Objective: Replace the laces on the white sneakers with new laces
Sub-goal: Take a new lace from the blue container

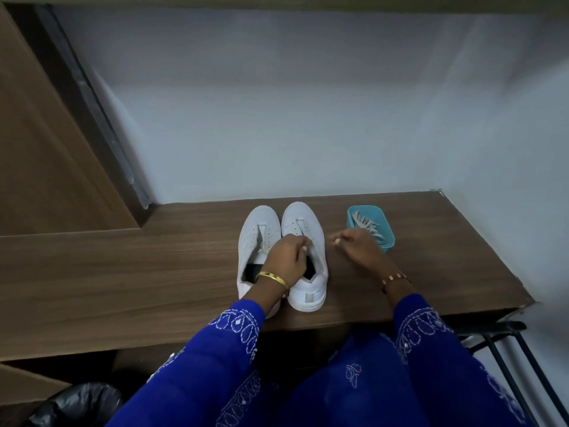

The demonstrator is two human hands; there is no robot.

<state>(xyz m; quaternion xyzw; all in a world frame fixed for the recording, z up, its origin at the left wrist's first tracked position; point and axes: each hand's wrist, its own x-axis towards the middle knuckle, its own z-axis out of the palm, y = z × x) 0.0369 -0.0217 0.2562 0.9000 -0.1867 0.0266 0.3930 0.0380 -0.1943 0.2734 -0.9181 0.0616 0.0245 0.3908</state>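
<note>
Both hands work at the far-right part of a brown wood-grain tabletop point(123, 266). Left hand point(284, 257), fingers curled, rests over the opening of the right-hand white sneaker point(304, 257) and appears to pinch something at its tongue; what it pinches is too small to tell. Right hand point(358, 246) hovers just right of that sneaker, fingers curled with thumb and forefinger pinched together; whether a lace end lies between them cannot be told. Left-hand white sneaker point(257, 241) stands touching its partner, toes toward the wall, eyelets largely bare, with a short tangle of pale lace point(264, 246) at its throat. Teal plastic tub point(374, 229) stands near the sneakers, just beyond the right hand, holding a loose heap of pale laces point(368, 224). Gold bangle point(273, 278) circles the left wrist; a beaded bracelet point(395, 278) circles the right. Blue embroidered sleeves point(221, 349) cover both forearms. Black bag point(80, 405) lies at lower left, below the tabletop edge; a black metal frame point(505, 349) stands at lower right.
</note>
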